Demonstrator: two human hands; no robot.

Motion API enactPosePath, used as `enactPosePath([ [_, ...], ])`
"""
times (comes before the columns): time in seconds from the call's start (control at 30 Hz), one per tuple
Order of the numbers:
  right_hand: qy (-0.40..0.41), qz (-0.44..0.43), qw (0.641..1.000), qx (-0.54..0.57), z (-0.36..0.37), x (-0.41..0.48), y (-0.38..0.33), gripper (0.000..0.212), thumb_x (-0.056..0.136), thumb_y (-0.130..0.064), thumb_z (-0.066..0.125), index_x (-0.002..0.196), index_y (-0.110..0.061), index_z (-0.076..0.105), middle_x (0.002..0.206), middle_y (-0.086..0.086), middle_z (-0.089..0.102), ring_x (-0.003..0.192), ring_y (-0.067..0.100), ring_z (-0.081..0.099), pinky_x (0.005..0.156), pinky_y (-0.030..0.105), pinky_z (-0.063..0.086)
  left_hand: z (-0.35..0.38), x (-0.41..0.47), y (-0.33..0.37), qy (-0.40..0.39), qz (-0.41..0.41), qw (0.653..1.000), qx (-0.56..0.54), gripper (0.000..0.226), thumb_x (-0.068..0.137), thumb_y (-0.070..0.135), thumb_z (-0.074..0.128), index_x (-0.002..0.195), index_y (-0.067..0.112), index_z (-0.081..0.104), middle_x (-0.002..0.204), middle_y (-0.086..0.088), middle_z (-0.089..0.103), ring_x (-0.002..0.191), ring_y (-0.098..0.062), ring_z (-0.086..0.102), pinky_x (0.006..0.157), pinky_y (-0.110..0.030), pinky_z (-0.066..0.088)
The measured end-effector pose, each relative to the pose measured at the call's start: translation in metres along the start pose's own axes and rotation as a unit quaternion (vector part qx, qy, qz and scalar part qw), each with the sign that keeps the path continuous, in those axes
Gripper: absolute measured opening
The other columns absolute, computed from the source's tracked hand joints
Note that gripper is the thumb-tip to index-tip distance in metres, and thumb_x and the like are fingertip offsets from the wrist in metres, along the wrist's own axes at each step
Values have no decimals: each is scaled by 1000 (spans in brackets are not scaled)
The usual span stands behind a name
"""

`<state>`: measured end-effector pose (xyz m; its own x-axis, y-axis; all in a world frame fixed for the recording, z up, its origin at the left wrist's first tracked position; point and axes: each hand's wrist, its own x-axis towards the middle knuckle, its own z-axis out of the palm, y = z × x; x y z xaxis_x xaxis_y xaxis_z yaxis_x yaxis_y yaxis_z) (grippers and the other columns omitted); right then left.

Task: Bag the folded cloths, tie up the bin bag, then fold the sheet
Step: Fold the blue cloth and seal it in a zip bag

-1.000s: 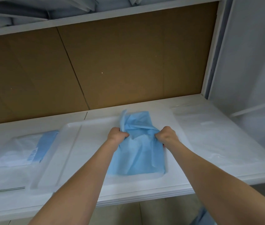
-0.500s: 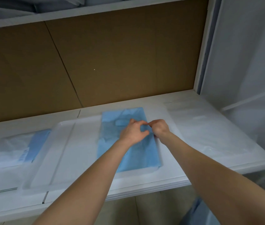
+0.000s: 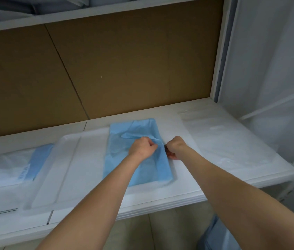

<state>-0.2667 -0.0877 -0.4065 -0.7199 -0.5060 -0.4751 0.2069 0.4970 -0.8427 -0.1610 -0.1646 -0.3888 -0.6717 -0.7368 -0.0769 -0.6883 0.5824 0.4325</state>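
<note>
Hands at work on a folded blue cloth (image 3: 137, 156) that lies flat on a white shelf (image 3: 160, 197), seemingly inside a clear plastic bag (image 3: 61, 177) whose outline spreads to the left of it. Left hand (image 3: 142, 148): curled almost closed, thumb and fingers pinched on the cloth's upper surface near its right edge, where a loose flap is raised and creased. Right hand (image 3: 176, 147): likewise curled, its fingertips tucked down at the cloth's right edge; whether they hold the cloth, the plastic film or both cannot be told. The two hands are just beside each other, not touching. At far left a second bagged cloth (image 3: 16, 165) lies flat; at right a sheet of clear plastic (image 3: 232, 141) covers the shelf. A brown backboard (image 3: 124, 69) closes the far side.

Judged step: settling the cloth into its bag. Risks from here: a pull on the pinched flap could drag open the top fold, since only the upper layer appears gripped and the material looks thin and light. Film caught together with the cloth could bunch up, preventing the cloth from lying flat. The near end of the cloth lies close to the shelf's front edge, so a tug toward the person could slide bag and cloth off.
</note>
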Motion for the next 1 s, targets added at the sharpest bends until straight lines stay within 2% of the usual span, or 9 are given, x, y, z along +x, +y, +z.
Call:
enactPosePath([
  [0.1,-44,23,995,86,0,-6,-3,19,91,4,46,74,1,52,72,16,58,60,26,58,60,34,55,-2,0,8,-22,-6,998,-56,41,85,55,56,83,16,68,97,-4,70,94,-23,63,82,-34,49],
  [0.17,-74,39,989,125,2,-8,-3,13,92,0,49,88,4,60,80,17,65,70,29,64,68,36,58,-3,3,12,-27,-11,997,-77,46,80,58,59,84,13,70,91,-3,70,90,-21,64,81,-35,50],
  [0.33,-168,73,967,175,5,-8,-1,16,95,-16,55,96,-3,64,87,11,68,72,24,65,60,33,54,-7,8,13,-9,-32,993,-114,24,80,41,64,69,19,64,82,-2,64,87,-21,61,78,-33,48],
  [0.47,-215,94,955,180,6,-4,1,25,95,-21,55,107,-2,67,104,14,70,89,29,67,69,36,56,-7,9,10,8,-52,985,-164,26,85,24,60,60,21,55,82,-1,61,88,-23,60,82,-31,47],
  [0.63,-223,99,954,175,2,-7,1,13,94,-8,54,98,-1,64,88,11,67,75,24,65,64,33,57,-4,11,5,7,-56,983,-177,27,87,21,55,60,18,51,72,-1,56,75,-21,53,71,-28,41],
  [0.7,-203,91,963,153,0,-11,0,11,94,-5,54,88,-1,63,80,9,65,67,20,62,55,26,56,-4,11,5,6,-56,982,-182,30,87,22,54,57,18,47,66,0,51,71,-21,50,68,-28,38],
  [0.8,-95,37,993,55,0,-11,-6,21,90,3,50,70,-5,51,62,9,48,52,18,46,42,22,45,-2,11,5,5,-59,978,-198,30,86,18,52,57,19,42,67,-5,51,68,-23,49,66,-31,40],
  [0.93,43,-91,981,-166,-6,-12,-16,27,84,-16,52,61,-14,38,64,3,42,65,25,44,56,27,35,5,7,1,-3,-73,974,-215,20,84,17,52,64,15,50,75,-8,62,71,-24,59,73,-34,50],
  [1.0,49,-128,975,-175,-8,-14,-20,29,84,-22,52,59,-14,39,62,2,43,63,24,43,53,25,32,9,7,-2,-2,-81,971,-224,21,82,16,53,62,15,50,75,-9,61,70,-24,59,72,-32,49],
])
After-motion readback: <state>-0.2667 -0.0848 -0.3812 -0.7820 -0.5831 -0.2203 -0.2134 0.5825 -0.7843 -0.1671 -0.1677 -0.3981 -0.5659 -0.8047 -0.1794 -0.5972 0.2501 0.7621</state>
